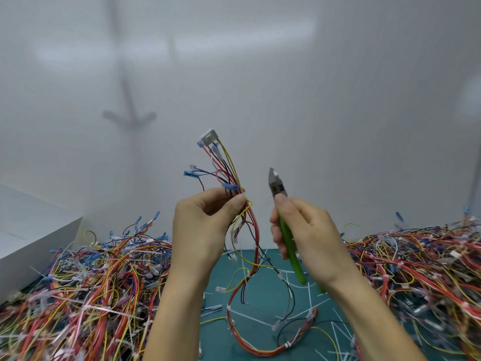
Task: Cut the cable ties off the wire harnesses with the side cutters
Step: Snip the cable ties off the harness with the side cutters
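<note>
Multicoloured wire harness (235, 178), pinched in the curled fingers of the left hand (200, 225), dangled onto the green table (263, 298) between tangled wire heaps (86, 287) before a white wall (286, 87). The right hand (309, 230) gripped green-handled side cutters (278, 187), one handle end partly hidden behind the wrist.

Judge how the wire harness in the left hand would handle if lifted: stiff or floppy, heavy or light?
Probably floppy: below the left hand the wire harness droops and loops onto the green mat. Short lengths seem springier: wires above the grip stand up, carrying the white connector. Likely light: a fingertip pinch holds it.
</note>
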### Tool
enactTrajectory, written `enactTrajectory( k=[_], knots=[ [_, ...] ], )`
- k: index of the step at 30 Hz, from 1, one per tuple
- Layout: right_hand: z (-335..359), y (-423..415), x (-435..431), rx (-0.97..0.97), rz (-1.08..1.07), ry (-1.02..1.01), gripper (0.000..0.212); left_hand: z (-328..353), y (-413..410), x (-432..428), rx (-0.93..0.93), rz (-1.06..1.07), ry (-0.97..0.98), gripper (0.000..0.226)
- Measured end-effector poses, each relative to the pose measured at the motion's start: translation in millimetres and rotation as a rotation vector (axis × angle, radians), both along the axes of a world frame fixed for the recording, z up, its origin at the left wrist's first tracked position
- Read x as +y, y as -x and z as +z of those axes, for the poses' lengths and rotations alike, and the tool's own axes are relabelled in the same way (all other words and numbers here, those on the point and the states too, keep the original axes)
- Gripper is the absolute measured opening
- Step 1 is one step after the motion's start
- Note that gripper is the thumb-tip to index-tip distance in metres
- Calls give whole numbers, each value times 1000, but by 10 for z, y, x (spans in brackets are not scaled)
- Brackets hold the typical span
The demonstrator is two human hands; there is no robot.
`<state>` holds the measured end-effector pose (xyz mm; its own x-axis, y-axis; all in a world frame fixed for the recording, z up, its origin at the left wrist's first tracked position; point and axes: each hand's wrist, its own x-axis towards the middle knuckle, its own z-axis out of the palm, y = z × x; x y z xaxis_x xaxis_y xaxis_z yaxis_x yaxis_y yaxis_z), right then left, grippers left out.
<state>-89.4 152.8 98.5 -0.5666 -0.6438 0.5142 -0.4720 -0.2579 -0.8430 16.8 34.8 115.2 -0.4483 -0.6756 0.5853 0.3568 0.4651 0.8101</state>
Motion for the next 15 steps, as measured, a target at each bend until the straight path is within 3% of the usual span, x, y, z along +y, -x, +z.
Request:
enactTrajectory(
  k=[5,15],
  knots=[
    [16,29,31,88,-60,-8,20,21,12,66,-31,-17,14,10],
    [57,42,70,-58,-48,205,12,86,-49,125,52,40,146,17]
  ],
)
